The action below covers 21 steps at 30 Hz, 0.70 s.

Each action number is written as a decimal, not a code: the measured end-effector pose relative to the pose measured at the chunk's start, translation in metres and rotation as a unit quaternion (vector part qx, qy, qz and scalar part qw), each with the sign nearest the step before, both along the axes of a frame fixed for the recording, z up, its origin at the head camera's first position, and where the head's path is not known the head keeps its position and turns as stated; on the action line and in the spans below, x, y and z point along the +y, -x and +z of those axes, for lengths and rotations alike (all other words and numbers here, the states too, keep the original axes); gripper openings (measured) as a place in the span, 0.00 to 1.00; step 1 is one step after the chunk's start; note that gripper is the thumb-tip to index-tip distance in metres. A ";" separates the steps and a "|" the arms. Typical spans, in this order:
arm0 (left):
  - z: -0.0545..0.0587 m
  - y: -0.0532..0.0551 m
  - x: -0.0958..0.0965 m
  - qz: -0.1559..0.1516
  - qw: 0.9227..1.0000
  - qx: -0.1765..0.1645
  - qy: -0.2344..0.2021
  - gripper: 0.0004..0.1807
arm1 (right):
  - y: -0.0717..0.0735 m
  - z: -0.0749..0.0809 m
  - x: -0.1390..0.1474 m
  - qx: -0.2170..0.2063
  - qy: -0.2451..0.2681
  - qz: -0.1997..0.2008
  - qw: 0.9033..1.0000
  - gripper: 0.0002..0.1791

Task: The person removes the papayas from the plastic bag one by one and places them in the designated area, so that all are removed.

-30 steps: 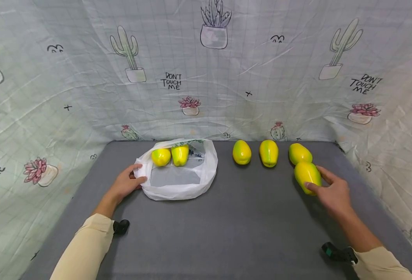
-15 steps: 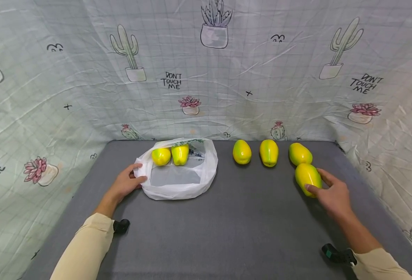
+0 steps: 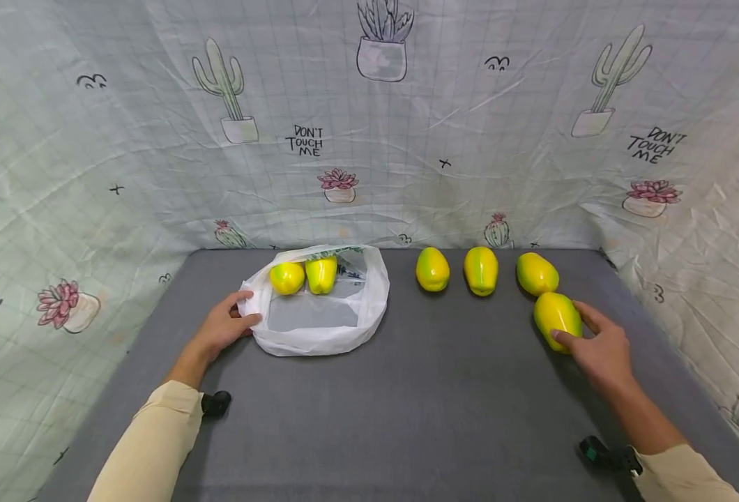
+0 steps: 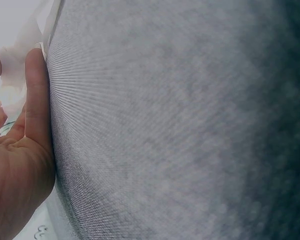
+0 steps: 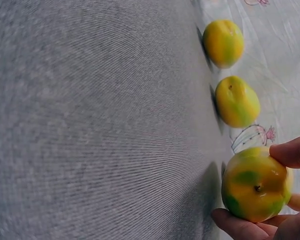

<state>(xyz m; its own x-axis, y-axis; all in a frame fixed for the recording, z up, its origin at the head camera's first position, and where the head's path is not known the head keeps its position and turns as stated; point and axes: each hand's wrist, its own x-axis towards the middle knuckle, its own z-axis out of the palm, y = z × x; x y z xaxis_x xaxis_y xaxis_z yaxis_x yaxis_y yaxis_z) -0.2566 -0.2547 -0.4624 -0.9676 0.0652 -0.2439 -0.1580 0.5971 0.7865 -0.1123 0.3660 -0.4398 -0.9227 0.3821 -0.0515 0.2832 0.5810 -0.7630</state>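
At the left of the head view a white plastic bag lies with its mouth spread wide. Two yellow-green papayas show inside it at the far side. My left hand pinches the bag's left rim between thumb and fingers; the left wrist view shows the hand low against the tabletop. Over on the right, my right hand grips a papaya, thumb on the near side and fingers round the right. That papaya's stem end faces the right wrist camera.
Along the table's back edge stand a papaya, a second papaya and a third papaya, the last just behind the held one. The grey table meets a cactus-print curtain at the back and sides.
The papaya in my right hand has shifted slightly right and toward me. My left hand keeps its pinch on the bag. The head view has tipped down very slightly.
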 end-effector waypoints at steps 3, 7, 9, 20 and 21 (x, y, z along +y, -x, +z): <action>0.001 0.000 0.001 0.001 1.000 -0.005 -0.001 0.40 | -0.001 0.000 0.001 -0.006 -0.005 -0.002 1.000 0.45; 0.001 -0.001 0.001 0.006 1.000 -0.008 0.001 0.40 | -0.003 0.000 -0.001 -0.007 -0.015 -0.002 1.000 0.45; 0.000 -0.001 0.001 0.006 1.000 -0.007 0.001 0.40 | -0.003 0.000 -0.001 -0.007 -0.020 -0.004 1.000 0.45; -0.002 0.001 -0.002 0.003 1.000 -0.001 0.006 0.40 | -0.003 -0.006 -0.002 0.003 -0.065 0.009 0.998 0.44; -0.002 0.001 -0.001 0.003 1.000 -0.003 0.006 0.40 | -0.004 -0.006 -0.001 0.006 -0.068 0.010 0.998 0.43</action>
<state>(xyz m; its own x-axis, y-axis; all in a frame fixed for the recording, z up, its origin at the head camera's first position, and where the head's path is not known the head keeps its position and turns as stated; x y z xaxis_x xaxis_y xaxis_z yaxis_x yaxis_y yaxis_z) -0.2575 -0.2560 -0.4645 -0.9666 0.0567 -0.2498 -0.1656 0.6058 0.7782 -0.1083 0.3646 -0.4460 -0.9307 0.3657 0.0100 0.2619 0.6849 -0.6800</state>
